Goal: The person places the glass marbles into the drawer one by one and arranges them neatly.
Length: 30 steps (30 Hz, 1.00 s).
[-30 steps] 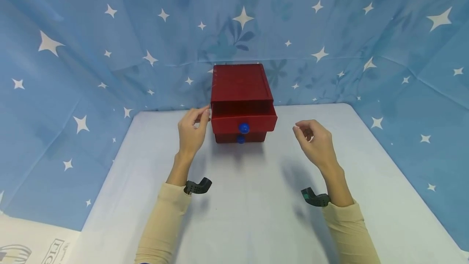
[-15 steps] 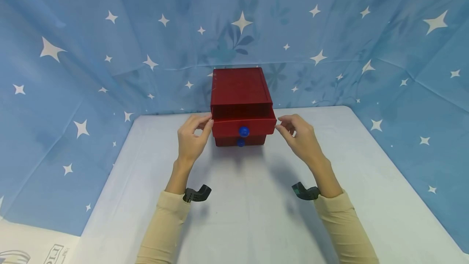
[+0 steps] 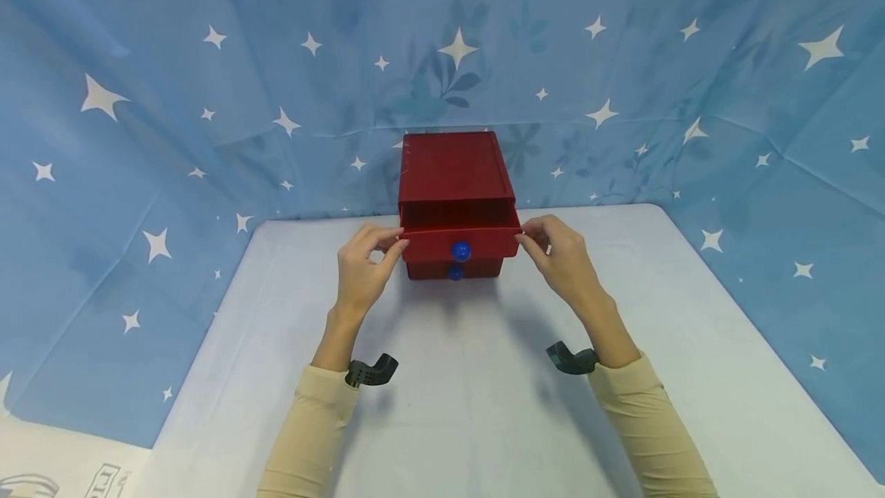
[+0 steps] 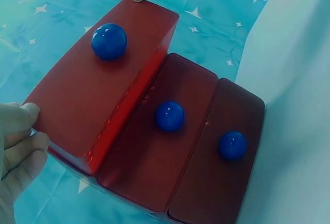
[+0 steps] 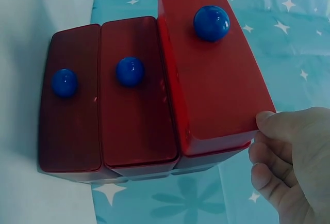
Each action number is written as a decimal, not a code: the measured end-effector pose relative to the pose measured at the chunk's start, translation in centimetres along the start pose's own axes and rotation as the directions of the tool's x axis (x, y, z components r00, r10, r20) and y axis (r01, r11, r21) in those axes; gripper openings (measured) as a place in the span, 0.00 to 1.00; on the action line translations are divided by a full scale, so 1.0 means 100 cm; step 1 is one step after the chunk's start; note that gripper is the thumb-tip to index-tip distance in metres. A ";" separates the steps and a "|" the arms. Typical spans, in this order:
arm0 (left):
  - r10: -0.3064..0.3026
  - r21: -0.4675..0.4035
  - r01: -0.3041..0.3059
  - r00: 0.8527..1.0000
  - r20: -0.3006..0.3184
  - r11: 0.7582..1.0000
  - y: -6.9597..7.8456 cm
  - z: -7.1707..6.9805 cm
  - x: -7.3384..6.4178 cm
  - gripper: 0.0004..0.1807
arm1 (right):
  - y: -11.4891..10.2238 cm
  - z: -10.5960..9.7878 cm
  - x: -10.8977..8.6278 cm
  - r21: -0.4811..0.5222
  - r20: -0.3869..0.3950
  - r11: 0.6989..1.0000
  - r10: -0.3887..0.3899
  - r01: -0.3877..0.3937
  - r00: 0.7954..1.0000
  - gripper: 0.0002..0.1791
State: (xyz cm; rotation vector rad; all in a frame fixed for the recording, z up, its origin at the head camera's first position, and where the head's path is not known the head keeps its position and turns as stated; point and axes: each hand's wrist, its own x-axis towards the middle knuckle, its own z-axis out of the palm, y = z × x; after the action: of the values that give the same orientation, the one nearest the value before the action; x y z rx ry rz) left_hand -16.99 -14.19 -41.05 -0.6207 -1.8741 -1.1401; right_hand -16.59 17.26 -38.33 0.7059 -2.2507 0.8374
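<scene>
A red drawer cabinet stands at the back of the table. Its top drawer is pulled partly out, with a round blue knob on the front. At the drawer's left front corner, my left hand pinches the upper edge between thumb and fingers. My right hand pinches the opposite corner, its thumb on the front face. Two lower drawers, the middle one and the bottom one, are closed, each with a blue knob. The top drawer's inside is dark; its floor is mostly hidden.
The cabinet sits on a white table. Behind it and at both sides hangs a blue cloth with white stars. Printed pale material lies at the lower left. Each wrist wears a black camera mount.
My right hand has moved left from beside the cabinet to the drawer's right corner. My left hand has shifted slightly nearer and now pinches the left corner. The drawer stays about as far out.
</scene>
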 end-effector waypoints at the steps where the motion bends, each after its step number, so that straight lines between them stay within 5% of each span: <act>1: -0.006 0.009 0.006 1.000 0.003 1.000 0.000 0.000 0.000 0.10 | 0.000 0.000 0.000 0.000 0.000 1.000 0.001 -0.001 1.000 0.11; 13: -0.009 0.011 0.009 0.999 -0.045 1.000 -0.004 0.005 0.004 0.10 | 0.000 0.004 0.010 -0.021 0.014 0.999 0.041 -0.041 0.999 0.10; 30: -0.137 0.039 0.141 0.987 -0.085 0.989 -0.018 0.020 0.009 0.10 | 0.012 0.017 0.027 0.018 0.001 0.993 0.117 -0.118 0.993 0.09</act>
State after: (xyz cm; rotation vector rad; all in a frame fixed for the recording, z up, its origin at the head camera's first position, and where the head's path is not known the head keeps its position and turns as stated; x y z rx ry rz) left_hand -19.58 -13.24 -41.59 -0.4167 -1.8901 -1.1915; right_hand -19.82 16.15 -37.94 0.5858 -2.3057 0.9142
